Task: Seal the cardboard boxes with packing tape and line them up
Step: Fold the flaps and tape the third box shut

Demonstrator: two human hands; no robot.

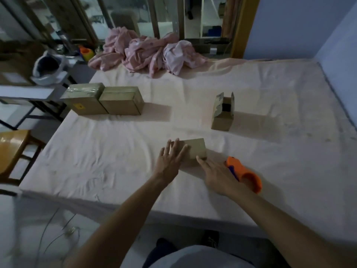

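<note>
A small closed cardboard box [196,148] lies on the bed near the front edge. My left hand [171,158] rests flat on its left side with straight fingers. My right hand [216,174] lies open beside the box's near right corner, one fingertip touching it. An orange tape dispenser [244,174] sits on the sheet just right of my right hand. Two taped boxes [85,99] [121,101] stand side by side at the far left. An upright box [223,112] with raised flaps stands at the right.
A pale sheet covers the mattress [116,151]. A crumpled pink blanket [148,53] lies at the far edge. A wooden chair [11,149] and a low table stand to the left. A blue wall borders the right side.
</note>
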